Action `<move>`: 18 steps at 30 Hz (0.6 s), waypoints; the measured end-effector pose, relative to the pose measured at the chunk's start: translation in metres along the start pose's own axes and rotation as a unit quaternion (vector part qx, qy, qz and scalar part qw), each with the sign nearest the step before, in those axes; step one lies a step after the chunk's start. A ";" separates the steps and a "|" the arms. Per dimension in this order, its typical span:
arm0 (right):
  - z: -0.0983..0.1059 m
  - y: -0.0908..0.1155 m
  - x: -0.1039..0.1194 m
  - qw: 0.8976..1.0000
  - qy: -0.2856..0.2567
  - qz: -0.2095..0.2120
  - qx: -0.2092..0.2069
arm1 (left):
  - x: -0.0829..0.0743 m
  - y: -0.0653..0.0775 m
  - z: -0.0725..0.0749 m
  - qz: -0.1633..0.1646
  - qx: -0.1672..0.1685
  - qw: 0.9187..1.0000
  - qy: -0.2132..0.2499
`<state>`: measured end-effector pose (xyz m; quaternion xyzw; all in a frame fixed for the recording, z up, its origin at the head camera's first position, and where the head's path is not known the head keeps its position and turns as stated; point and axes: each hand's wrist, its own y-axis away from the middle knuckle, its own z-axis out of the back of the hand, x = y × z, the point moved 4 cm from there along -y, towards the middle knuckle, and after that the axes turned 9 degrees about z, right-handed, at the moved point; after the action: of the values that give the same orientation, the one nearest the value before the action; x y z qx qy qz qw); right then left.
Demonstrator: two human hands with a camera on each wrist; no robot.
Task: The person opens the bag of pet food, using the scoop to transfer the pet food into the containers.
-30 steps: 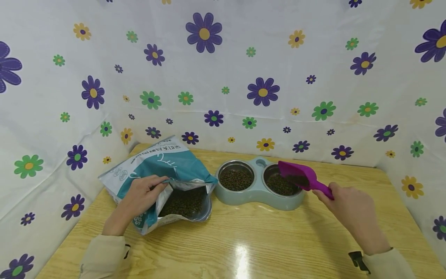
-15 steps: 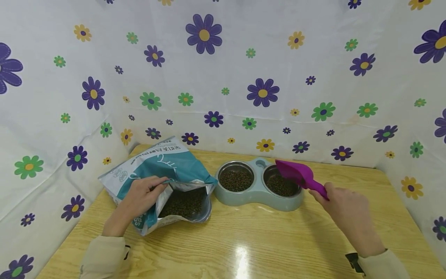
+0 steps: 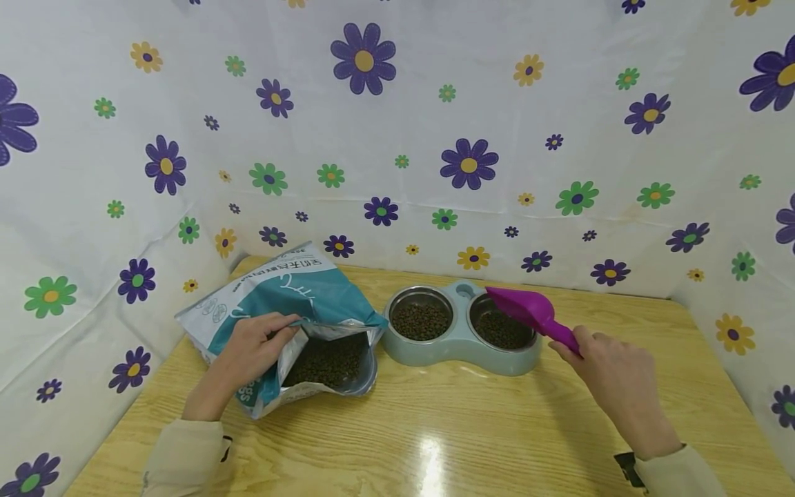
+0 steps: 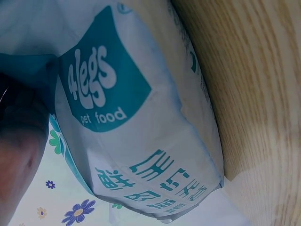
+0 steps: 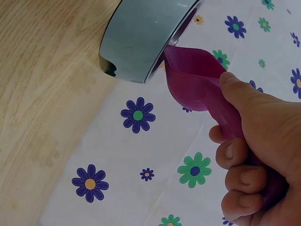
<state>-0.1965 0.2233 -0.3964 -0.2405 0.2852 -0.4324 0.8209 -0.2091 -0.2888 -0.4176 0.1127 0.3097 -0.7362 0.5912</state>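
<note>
My right hand [image 3: 617, 383] grips the handle of a magenta scoop [image 3: 524, 306], fingers curled round it in the right wrist view. The scoop is tilted over the right bowl of a pale blue-green double pet bowl [image 3: 459, 355]. Brown kibble [image 3: 422, 322] lies in both metal bowls. On the left, my left hand [image 3: 251, 352] pinches the upper edge of an opened teal and white pet food bag [image 3: 323, 283]. The bag lies on its side, its mouth facing me, with kibble [image 3: 329, 362] inside. In the left wrist view the bag's printed side [image 4: 136, 117] shows.
The wooden table [image 3: 466, 442] carries the bag and the double bowl side by side. A white flowered cloth [image 3: 397, 124] hangs behind and along both sides. A small round recess [image 3: 464, 290] sits between the two bowls.
The scoop has shifted slightly left and rolled over, so the kibble seen in it a second ago no longer shows. The right hand moved with it. The left hand and bag stayed still.
</note>
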 end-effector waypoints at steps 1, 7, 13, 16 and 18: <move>0.000 0.000 0.000 1.000 -0.006 -0.006 0.001 | 0.000 0.000 0.000 0.001 -0.001 1.000 -0.001; 0.000 0.005 -0.007 0.988 -0.109 -0.103 0.047 | 0.000 0.000 0.000 0.008 0.005 1.000 -0.001; -0.005 0.011 -0.012 0.865 -0.326 -0.304 0.230 | 0.000 0.000 0.000 0.012 0.010 1.000 -0.004; -0.008 0.012 -0.006 0.805 -0.404 -0.338 0.273 | 0.000 0.000 0.000 0.013 0.013 1.000 -0.003; -0.008 0.011 0.001 0.782 -0.441 -0.331 0.291 | 0.000 0.000 0.000 0.011 0.013 1.000 -0.003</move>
<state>-0.1951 0.2270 -0.4100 -0.2342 -0.3444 -0.5865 0.6947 -0.2094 -0.2884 -0.4177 0.1211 0.2971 -0.7337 0.5990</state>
